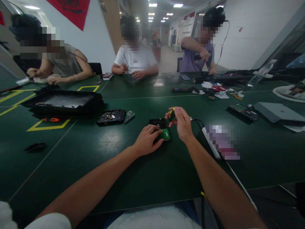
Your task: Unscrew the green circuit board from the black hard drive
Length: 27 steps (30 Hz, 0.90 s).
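My left hand [148, 140] is closed over the near left side of a hard drive [156, 121], holding it against the green table. A green circuit board [166, 135] shows on the drive beside my fingertips. Just above the drive's right side, my right hand [183, 124] grips a screwdriver [171, 114] by its yellow and black handle. The tip of the screwdriver is too small to make out. To the left lies another hard drive [110, 117], with a loose circuit board [129, 116] at its right end.
Black trays [64, 103] are stacked at the left, near an orange-handled tool [52, 120]. A dark piece [35, 147] lies nearer. Right of my arm is a white power strip [211, 143]; beyond sit a drive [242, 113] and grey box [280, 113]. Several people sit across the table.
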Motion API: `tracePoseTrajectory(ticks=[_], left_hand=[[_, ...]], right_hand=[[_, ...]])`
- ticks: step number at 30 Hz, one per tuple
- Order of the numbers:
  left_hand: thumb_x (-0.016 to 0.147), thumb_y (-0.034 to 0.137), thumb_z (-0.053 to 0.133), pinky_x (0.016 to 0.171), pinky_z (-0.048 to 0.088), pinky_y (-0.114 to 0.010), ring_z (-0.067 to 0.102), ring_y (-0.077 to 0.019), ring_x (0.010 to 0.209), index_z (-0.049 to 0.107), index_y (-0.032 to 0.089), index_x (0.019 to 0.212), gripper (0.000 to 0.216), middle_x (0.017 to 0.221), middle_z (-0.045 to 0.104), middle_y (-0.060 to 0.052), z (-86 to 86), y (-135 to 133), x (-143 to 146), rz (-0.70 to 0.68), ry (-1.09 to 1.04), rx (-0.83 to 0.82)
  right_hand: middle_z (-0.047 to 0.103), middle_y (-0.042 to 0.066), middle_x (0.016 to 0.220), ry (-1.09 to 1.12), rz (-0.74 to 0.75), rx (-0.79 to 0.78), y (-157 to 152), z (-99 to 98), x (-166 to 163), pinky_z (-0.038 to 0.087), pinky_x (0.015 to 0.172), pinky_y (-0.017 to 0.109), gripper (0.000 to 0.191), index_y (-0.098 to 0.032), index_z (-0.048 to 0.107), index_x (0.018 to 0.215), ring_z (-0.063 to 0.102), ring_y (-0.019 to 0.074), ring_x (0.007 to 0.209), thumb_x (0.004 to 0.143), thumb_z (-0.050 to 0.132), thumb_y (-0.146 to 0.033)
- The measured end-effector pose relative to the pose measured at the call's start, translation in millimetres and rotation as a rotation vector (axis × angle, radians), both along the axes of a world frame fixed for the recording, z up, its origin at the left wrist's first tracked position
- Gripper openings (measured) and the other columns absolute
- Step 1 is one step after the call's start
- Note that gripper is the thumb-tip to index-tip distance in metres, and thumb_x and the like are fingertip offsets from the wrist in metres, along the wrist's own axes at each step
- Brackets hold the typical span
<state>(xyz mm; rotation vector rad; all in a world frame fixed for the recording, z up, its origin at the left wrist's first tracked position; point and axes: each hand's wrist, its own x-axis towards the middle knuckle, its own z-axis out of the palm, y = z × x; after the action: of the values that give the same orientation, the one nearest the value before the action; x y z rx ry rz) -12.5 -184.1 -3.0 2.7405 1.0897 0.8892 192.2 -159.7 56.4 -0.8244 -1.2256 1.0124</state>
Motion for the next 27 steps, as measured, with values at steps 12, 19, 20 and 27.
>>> tracePoseTrajectory(ticks=[12,19,20,27], left_hand=[[0.100,0.041,0.062,0.103,0.053,-0.053,0.061,-0.0317,0.119,0.070,0.022,0.131,0.037,0.125,0.065,-0.015,-0.2,0.3,-0.3,0.003,0.016,0.009],[0.100,0.040,0.063,0.103,0.053,-0.052,0.061,-0.0315,0.118,0.070,0.021,0.129,0.036,0.125,0.064,-0.015,1.1,-0.5,-0.1,0.000,0.013,0.010],[0.100,0.040,0.063,0.103,0.053,-0.053,0.061,-0.0316,0.118,0.070,0.020,0.130,0.036,0.125,0.064,-0.015,0.4,-0.3,-0.2,0.000,0.012,0.012],[0.101,0.042,0.061,0.103,0.053,-0.053,0.060,-0.0313,0.119,0.070,0.022,0.131,0.037,0.125,0.064,-0.014,-2.5,1.3,-1.3,-0.006,0.011,0.018]], right_hand=[[0.070,0.004,0.095,-0.047,-0.012,0.019,2.3,-1.6,3.5,0.045,0.043,0.018,0.041,-0.025,0.072,0.107,0.070,0.0166,0.082,0.098,0.063,-0.064],[0.070,0.003,0.092,-0.067,-0.036,0.040,2.4,-3.3,1.6,0.048,0.046,0.020,0.039,-0.024,0.069,0.106,0.064,0.0138,0.073,0.094,0.070,-0.061],[0.070,0.002,0.091,-0.074,-0.047,0.043,2.7,-4.4,1.2,0.048,0.045,0.020,0.038,-0.024,0.068,0.105,0.063,0.0134,0.071,0.092,0.074,-0.059],[0.069,0.001,0.091,-0.049,-0.058,0.036,3.7,-6.5,-0.5,0.049,0.044,0.019,0.040,-0.025,0.062,0.103,0.067,0.0163,0.079,0.086,0.081,-0.056]])
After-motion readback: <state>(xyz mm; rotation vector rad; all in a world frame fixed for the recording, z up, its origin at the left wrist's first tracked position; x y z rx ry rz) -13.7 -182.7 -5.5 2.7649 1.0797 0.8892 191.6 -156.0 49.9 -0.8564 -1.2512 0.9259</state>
